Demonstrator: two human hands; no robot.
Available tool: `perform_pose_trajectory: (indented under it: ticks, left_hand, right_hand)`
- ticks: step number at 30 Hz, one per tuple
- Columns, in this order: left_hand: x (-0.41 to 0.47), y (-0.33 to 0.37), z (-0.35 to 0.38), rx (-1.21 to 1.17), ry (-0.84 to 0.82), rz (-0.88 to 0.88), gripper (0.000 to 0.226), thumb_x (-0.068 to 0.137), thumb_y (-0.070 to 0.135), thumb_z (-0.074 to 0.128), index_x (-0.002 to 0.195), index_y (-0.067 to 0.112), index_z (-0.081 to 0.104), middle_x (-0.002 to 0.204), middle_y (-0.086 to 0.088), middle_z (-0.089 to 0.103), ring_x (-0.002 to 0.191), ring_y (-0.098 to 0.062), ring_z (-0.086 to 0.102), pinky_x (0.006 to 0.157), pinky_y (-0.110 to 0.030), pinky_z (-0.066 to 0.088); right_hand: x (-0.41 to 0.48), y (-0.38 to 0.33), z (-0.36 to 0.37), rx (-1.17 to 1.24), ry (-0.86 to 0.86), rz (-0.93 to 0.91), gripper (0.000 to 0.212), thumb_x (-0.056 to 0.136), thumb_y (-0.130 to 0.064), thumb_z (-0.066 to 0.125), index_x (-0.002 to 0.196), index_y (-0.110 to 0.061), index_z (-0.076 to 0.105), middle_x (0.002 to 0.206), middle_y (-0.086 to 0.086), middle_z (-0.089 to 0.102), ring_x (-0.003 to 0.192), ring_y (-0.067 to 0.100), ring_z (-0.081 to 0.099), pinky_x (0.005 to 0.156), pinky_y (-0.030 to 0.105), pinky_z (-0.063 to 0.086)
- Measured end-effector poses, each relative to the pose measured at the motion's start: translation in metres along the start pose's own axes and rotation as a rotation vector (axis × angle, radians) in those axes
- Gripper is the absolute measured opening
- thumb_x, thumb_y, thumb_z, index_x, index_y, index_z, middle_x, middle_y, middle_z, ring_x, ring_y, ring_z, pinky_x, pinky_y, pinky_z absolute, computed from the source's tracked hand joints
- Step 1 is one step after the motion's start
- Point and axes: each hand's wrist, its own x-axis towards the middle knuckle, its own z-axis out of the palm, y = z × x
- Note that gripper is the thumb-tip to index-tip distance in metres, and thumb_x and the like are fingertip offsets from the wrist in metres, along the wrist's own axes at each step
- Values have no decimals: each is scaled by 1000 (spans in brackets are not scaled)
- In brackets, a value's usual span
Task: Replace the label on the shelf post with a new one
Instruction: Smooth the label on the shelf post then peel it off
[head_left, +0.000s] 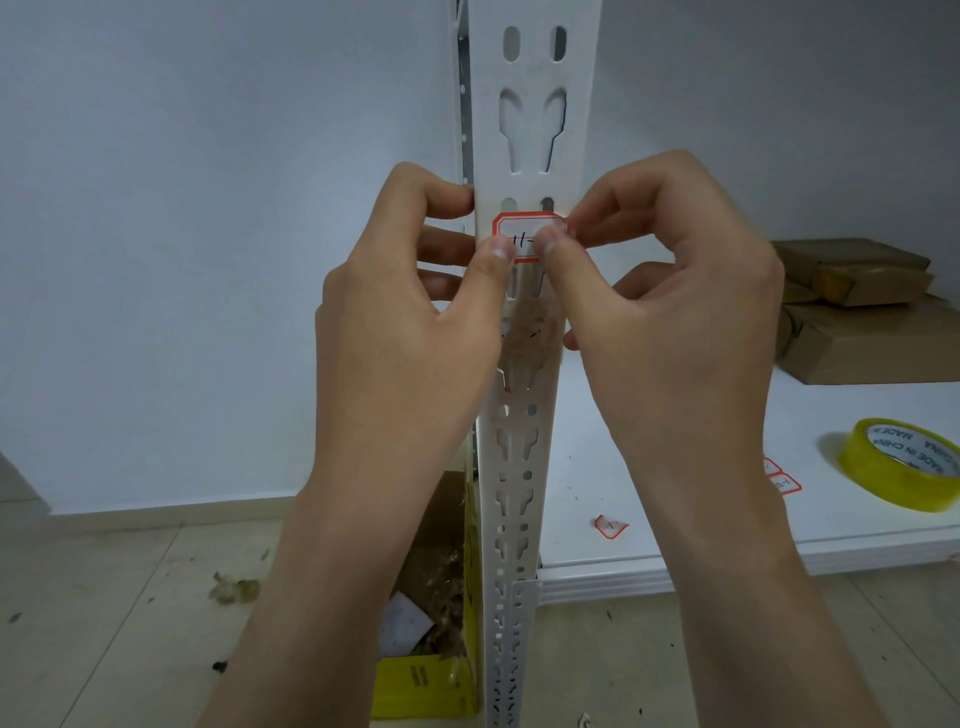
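A white slotted shelf post rises through the middle of the view. A white label with a red border and black handwriting lies flat against its front. My left hand grips the post, fingers curled round its left edge and thumb tip pressing the label's lower left. My right hand pinches the label's right edge between forefinger and thumb, the thumb tip on its lower middle. Below the label, the post carries a patch of torn paper residue.
A white shelf board on the right holds a roll of yellowish clear tape, more red-bordered labels, a peeled label scrap and brown paper parcels. A yellow cardboard box of scraps stands on the floor left of the post.
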Motion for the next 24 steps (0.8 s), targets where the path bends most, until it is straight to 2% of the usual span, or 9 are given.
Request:
perform_pose_trajectory:
  ticks: [2,6,9,12,16,19,24]
  left_hand:
    - [0,0,0,-7,0,-1,16,97,37,65,108,33,53,99,16,71,84,-2,70,67,-11,56]
    - [0,0,0,-10,1,-3,16,97,36,65,108,31,54,101,13,73,85,-5,71,68,-13,57]
    - [0,0,0,-12,1,-2,17,97,35,65,109,30,55,101,12,73,85,-6,72,69,-15,58]
    - [0,0,0,-5,-1,0,17,97,37,65,109,32,53,101,14,72,85,-3,71,68,-12,56]
    - [0,0,0,0,1,1,17,97,38,65,108,34,53,97,19,70,85,0,70,67,-9,55]
    - [0,0,1,1,3,3,17,97,37,65,108,33,54,98,18,71,84,-1,70,67,-11,56]
    - [0,0,1,4,5,7,17,97,38,65,109,32,53,101,15,72,85,-4,71,70,-16,58]
  right_hand:
    - [0,0,1,-2,-4,5,15,94,-35,74,105,-29,66,91,-18,67,67,4,64,65,37,62]
    - [0,1,1,-1,9,19,13,93,-34,76,97,-27,65,88,-20,65,64,-2,57,65,32,60]
    - [0,1,1,-5,0,29,14,93,-36,75,100,-29,65,88,-23,63,67,1,61,67,35,63]
    - [0,0,1,-9,7,26,17,93,-35,76,92,-33,59,85,-26,60,65,2,61,65,41,63]
    - [-1,1,2,-5,5,31,15,92,-36,76,99,-29,65,88,-22,65,69,3,65,67,38,63]
    - [0,1,2,-11,18,30,16,92,-36,76,92,-32,61,84,-25,62,65,1,62,65,36,61]
    - [0,1,2,-13,8,23,14,93,-38,75,94,-35,61,87,-26,62,66,1,63,66,37,62]
